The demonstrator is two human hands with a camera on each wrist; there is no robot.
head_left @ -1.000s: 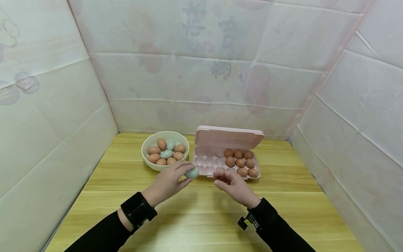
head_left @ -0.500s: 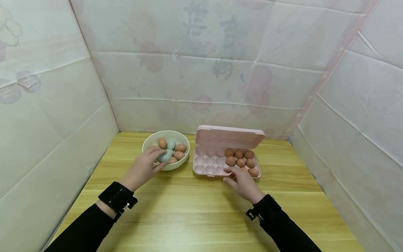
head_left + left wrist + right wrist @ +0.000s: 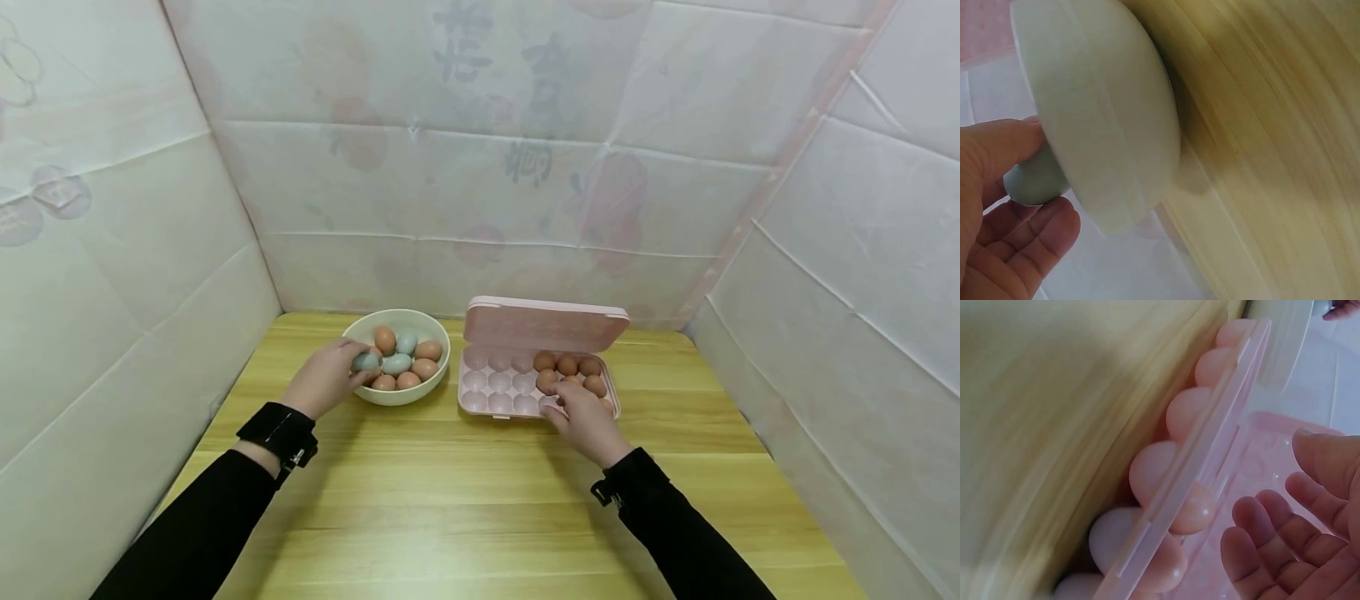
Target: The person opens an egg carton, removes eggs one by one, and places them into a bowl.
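Note:
My left hand (image 3: 318,385) pinches a pale blue-green egg (image 3: 365,361) at the left side of the cream bowl (image 3: 397,399). In the left wrist view, thumb and fingers hold that egg (image 3: 1035,180) right at the bowl's rim. Brown eggs (image 3: 408,381) and two more blue-green eggs (image 3: 397,364) lie in the bowl. Over the front right of the pink egg box (image 3: 500,405), my right hand (image 3: 588,427) has its fingers loosely bent, hiding part of the front row. The right wrist view shows nothing between its thumb and fingers. Brown eggs (image 3: 567,365) fill cups on the box's right side.
The egg box's lid (image 3: 542,327) stands raised at the back. Bare cups show on its left side. Bowl and box sit side by side near the far edge of the wooden table (image 3: 450,492). Pale printed sheets (image 3: 420,192) hang around three sides.
My left hand has carried the blue-green egg leftward from beside the egg box to the bowl's left side. My right hand has shifted a little right, over the box's front row.

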